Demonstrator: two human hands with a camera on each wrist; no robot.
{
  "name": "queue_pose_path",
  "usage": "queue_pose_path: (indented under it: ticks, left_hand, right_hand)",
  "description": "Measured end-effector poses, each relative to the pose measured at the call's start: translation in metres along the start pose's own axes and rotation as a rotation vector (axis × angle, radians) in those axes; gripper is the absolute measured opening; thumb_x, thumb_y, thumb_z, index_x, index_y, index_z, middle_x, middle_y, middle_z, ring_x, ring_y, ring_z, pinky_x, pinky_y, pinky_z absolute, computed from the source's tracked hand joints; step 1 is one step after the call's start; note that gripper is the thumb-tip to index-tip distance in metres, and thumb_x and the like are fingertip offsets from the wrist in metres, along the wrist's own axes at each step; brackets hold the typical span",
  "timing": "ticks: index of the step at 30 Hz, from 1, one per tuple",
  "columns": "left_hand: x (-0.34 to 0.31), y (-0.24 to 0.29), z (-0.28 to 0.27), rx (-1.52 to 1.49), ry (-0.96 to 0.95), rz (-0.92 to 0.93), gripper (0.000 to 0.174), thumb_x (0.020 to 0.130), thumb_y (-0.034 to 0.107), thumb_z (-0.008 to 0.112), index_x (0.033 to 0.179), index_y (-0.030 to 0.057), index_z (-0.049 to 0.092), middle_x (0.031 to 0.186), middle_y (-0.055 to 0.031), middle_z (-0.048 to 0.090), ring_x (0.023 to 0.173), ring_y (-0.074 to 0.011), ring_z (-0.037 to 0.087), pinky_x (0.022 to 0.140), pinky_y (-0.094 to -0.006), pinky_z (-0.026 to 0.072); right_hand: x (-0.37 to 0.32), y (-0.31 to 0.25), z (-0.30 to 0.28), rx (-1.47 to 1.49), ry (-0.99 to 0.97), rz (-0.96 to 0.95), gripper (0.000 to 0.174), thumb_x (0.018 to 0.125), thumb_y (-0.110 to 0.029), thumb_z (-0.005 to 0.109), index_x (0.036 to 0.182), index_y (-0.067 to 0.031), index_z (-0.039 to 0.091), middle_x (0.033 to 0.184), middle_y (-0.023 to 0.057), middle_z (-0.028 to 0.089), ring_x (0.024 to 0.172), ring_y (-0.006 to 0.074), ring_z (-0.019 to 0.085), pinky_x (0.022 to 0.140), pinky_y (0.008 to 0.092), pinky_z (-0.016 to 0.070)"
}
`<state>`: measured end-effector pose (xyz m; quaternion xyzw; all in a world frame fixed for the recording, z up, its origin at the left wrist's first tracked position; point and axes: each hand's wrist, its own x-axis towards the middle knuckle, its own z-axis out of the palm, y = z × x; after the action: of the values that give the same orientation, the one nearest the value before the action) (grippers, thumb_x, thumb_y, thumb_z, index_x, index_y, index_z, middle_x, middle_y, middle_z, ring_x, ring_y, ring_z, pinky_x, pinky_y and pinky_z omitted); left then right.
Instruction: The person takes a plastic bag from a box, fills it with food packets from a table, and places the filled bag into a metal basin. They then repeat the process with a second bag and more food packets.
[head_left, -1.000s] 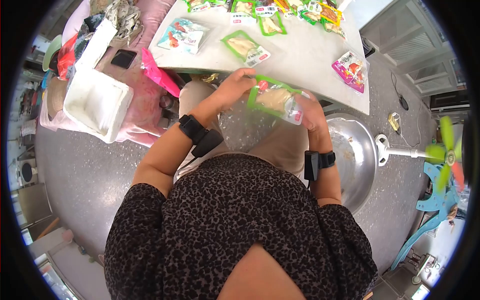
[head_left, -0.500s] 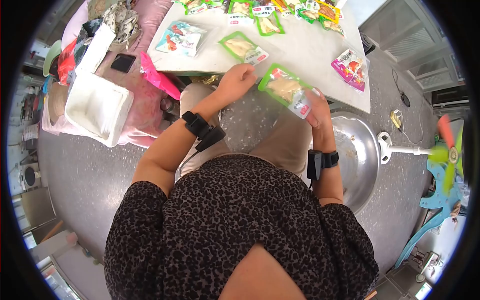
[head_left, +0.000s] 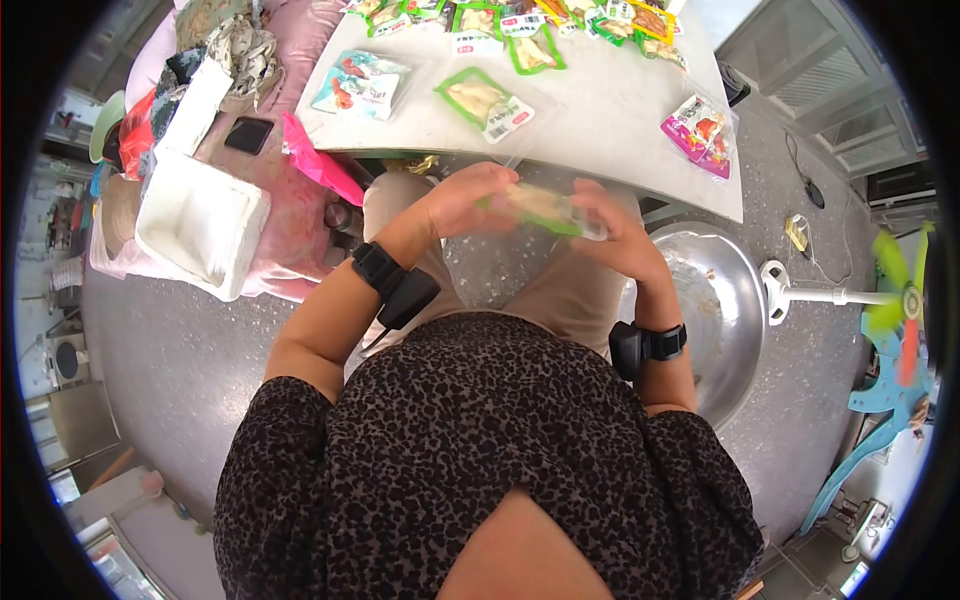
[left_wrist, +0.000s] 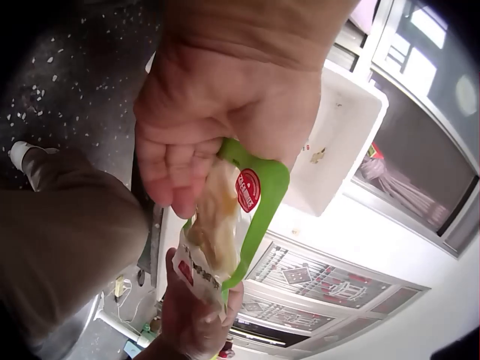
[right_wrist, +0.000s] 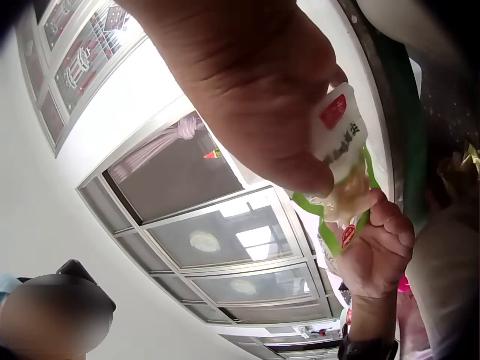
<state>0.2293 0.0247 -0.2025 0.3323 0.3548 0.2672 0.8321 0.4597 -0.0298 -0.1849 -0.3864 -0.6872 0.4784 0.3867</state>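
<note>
A clear vacuum food pouch with green edging and pale meat inside is stretched between my two hands, above my lap in front of the table edge. My left hand grips its green end; the left wrist view shows that hand's fingers along the pouch, beside a round red label. On the white labelled end, my right hand pinches with thumb and fingers, as the right wrist view shows. Motion blurs the pouch in the head view. A similar green-edged pouch lies on the table just beyond.
The white table carries a blue-white packet, a purple packet and several pouches at its far edge. A metal basin stands at my right, near a fan. At left are a white foam box and a phone.
Half a second ago my left hand was off the pouch while the right held it; now the left grips its green end again. The pouch has come lower and tilted, showing its face less.
</note>
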Motion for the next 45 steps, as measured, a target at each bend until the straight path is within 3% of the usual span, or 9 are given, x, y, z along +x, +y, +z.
queue_pose_path:
  ticks: [5, 9, 15, 22, 28, 32, 35, 41, 45]
  left_hand:
    - [0.011, -0.006, -0.012, 0.254, 0.013, 0.215, 0.018, 0.076, 0.008, 0.054, 0.093, 0.0070, 0.049, 0.081, -0.0017, 0.053, 0.070, -0.0089, 0.051, 0.066, -0.0236, 0.0439]
    - [0.014, -0.003, 0.005, 0.413, 0.037, 0.206, 0.015, 0.076, 0.006, 0.053, 0.091, 0.0061, 0.049, 0.077, -0.0002, 0.052, 0.067, -0.0069, 0.049, 0.061, -0.0203, 0.0407]
    - [0.025, -0.005, 0.007, 0.595, -0.109, 0.201, 0.016, 0.075, 0.004, 0.052, 0.090, 0.0051, 0.048, 0.076, 0.0002, 0.051, 0.066, -0.0062, 0.048, 0.058, -0.0197, 0.0395]
    - [0.040, 0.009, 0.019, 0.526, -0.112, 0.154, 0.023, 0.074, 0.008, 0.053, 0.096, 0.0043, 0.047, 0.080, -0.0005, 0.050, 0.067, -0.0065, 0.047, 0.059, -0.0207, 0.0403]
    - [0.054, 0.023, 0.010, 0.982, 0.267, 0.541, 0.039, 0.072, 0.013, 0.058, 0.107, 0.0025, 0.045, 0.080, -0.0030, 0.050, 0.069, -0.0079, 0.046, 0.061, -0.0216, 0.0401]
    - [0.067, 0.027, 0.005, 1.650, 0.405, 0.701, 0.042, 0.070, 0.028, 0.055, 0.103, 0.0027, 0.048, 0.086, -0.0137, 0.052, 0.077, -0.0245, 0.052, 0.069, -0.0324, 0.0424]
    - [0.081, 0.022, 0.008, 1.725, 0.493, 0.476, 0.034, 0.069, 0.029, 0.052, 0.092, 0.0034, 0.052, 0.086, -0.0164, 0.051, 0.080, -0.0309, 0.051, 0.070, -0.0370, 0.0419]
    - [0.090, 0.019, -0.003, 1.588, 0.534, 0.456, 0.021, 0.069, 0.021, 0.048, 0.073, 0.0019, 0.054, 0.083, -0.0168, 0.051, 0.079, -0.0323, 0.050, 0.069, -0.0378, 0.0412]
    - [0.091, 0.021, -0.010, 1.504, 0.489, 0.562, 0.021, 0.072, 0.019, 0.044, 0.075, 0.0001, 0.053, 0.079, -0.0188, 0.052, 0.078, -0.0334, 0.049, 0.068, -0.0390, 0.0402]
  right_hand:
    - [-0.010, 0.045, -0.010, 1.063, 0.314, 0.157, 0.047, 0.073, -0.026, 0.059, 0.112, -0.0061, 0.041, 0.111, 0.0098, 0.046, 0.101, 0.0198, 0.046, 0.082, 0.0351, 0.0398]
    - [-0.009, 0.037, 0.006, 1.177, 0.193, 0.380, 0.048, 0.075, -0.029, 0.057, 0.109, 0.0004, 0.041, 0.100, 0.0103, 0.053, 0.085, 0.0193, 0.055, 0.074, 0.0326, 0.0460]
    - [-0.010, 0.042, -0.004, 1.029, 0.199, 0.403, 0.035, 0.076, -0.016, 0.054, 0.105, 0.0009, 0.045, 0.097, 0.0106, 0.055, 0.085, 0.0190, 0.055, 0.074, 0.0331, 0.0458]
    - [-0.013, 0.043, 0.014, 1.288, 0.381, 0.341, 0.026, 0.074, -0.001, 0.048, 0.100, 0.0005, 0.048, 0.092, 0.0098, 0.056, 0.079, 0.0184, 0.057, 0.065, 0.0300, 0.0487]
    - [-0.007, 0.050, 0.008, 0.979, 0.641, 0.275, 0.023, 0.074, 0.004, 0.044, 0.097, 0.0013, 0.048, 0.089, 0.0102, 0.056, 0.076, 0.0184, 0.057, 0.064, 0.0288, 0.0490]
    - [-0.002, 0.048, -0.003, 0.959, 0.711, 0.235, 0.023, 0.075, 0.005, 0.043, 0.097, 0.0016, 0.048, 0.090, 0.0108, 0.055, 0.079, 0.0193, 0.056, 0.068, 0.0298, 0.0479]
    - [0.008, 0.050, -0.012, 0.973, 0.740, 0.198, 0.024, 0.075, 0.004, 0.042, 0.099, 0.0024, 0.046, 0.092, 0.0113, 0.054, 0.081, 0.0201, 0.055, 0.069, 0.0305, 0.0468]
    - [0.023, 0.058, -0.013, 0.893, 0.748, 0.156, 0.026, 0.075, 0.004, 0.040, 0.101, 0.0016, 0.045, 0.095, 0.0111, 0.052, 0.085, 0.0210, 0.053, 0.073, 0.0322, 0.0439]
    - [0.033, 0.052, -0.010, 0.909, 0.767, 0.140, 0.027, 0.075, 0.004, 0.040, 0.102, 0.0035, 0.044, 0.096, 0.0125, 0.052, 0.086, 0.0221, 0.053, 0.073, 0.0327, 0.0444]
